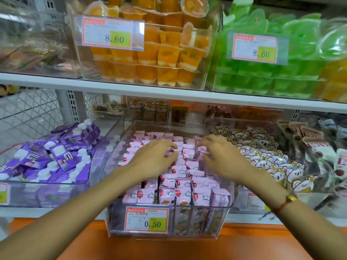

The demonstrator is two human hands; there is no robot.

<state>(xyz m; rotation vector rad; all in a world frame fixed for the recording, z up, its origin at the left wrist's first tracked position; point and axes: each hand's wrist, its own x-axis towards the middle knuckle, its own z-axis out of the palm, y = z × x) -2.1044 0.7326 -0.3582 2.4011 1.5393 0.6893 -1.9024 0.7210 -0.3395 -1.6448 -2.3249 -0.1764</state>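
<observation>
The pink packets (185, 194) stand in rows inside the clear bin (117, 222), between the purple cartons (62, 156) and the white printed bags (262, 160). The right hand (223, 156) pinches one pink packet (201, 149) with its fingers. The left hand (154, 158) lays bent fingers on the rows; I cannot tell if they are grasping.

Retail shop: shelf (131, 90) stacked with clear bins (223, 222) of packaged snacks, price tags (146, 219) reading 0.50 and 8.60.
</observation>
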